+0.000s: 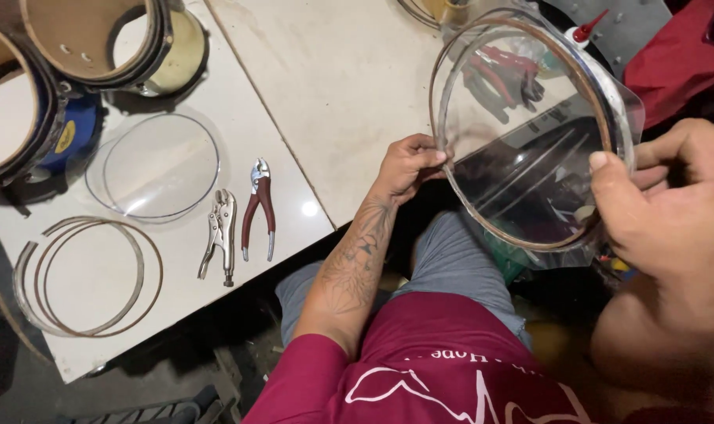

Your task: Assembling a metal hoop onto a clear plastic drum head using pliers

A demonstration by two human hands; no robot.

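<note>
Clear plastic sheet (530, 169) sits stretched over a thin metal hoop (522, 235), held up in the air over the person's lap, off the near edge of the white table (325, 86). The left hand (408, 165) pinches the hoop's left rim, fingers curled closed on it. The right hand (663, 204) grips the right rim, thumb pressed on the film. The sheet already lies across the hoop, yet its edges stick out loose past the ring, so seating looks unfinished. On the table's near left corner lie spare hoops (90, 275), untouched. Beside them rest another clear disc (157, 165), locking pliers (218, 232) and red-handled pliers (259, 204). Drum shells (74, 55) stand at the far left edge.
</note>
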